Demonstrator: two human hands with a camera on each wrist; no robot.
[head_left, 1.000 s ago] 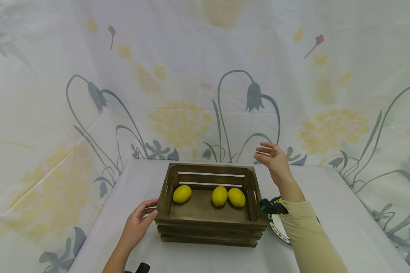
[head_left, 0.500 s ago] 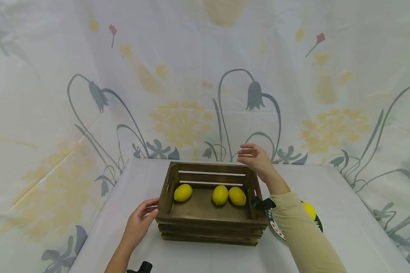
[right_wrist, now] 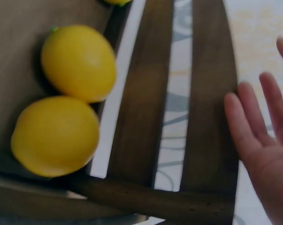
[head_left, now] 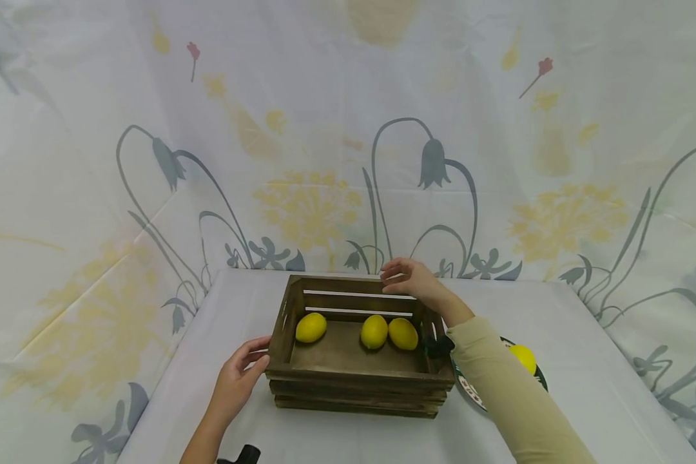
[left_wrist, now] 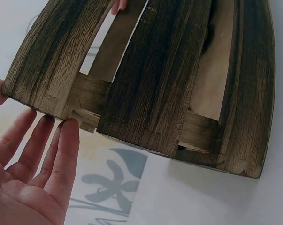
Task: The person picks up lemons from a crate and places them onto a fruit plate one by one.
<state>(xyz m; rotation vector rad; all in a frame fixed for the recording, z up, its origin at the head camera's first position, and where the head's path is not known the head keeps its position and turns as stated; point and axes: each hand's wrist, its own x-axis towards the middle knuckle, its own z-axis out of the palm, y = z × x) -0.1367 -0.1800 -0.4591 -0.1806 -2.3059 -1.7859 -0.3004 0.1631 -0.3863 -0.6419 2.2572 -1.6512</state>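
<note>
A dark brown slatted wooden crate (head_left: 356,388) stands on the white table with three yellow lemons in it. One lemon (head_left: 311,328) lies at the left; two others, a lemon (head_left: 374,332) and a lemon (head_left: 403,334), lie side by side toward the right. My left hand (head_left: 236,379) rests its fingertips against the crate's left end, near the top front corner; the left wrist view shows the fingers loosely extended there. Over the crate's back rim, right of middle, hovers my right hand (head_left: 414,281), holding nothing, its fingers relaxed in the right wrist view.
Right of the crate sits a green-rimmed plate (head_left: 470,391) with a yellow lemon (head_left: 524,358) on it, partly covered by my right sleeve. A flower-printed cloth (head_left: 348,206) rises behind the table. A black object (head_left: 248,454) shows at my left wrist.
My right hand has moved left and slightly down, from right of the crate to above its back rim. The lemon on the plate has come into sight. My left hand stays at the crate.
</note>
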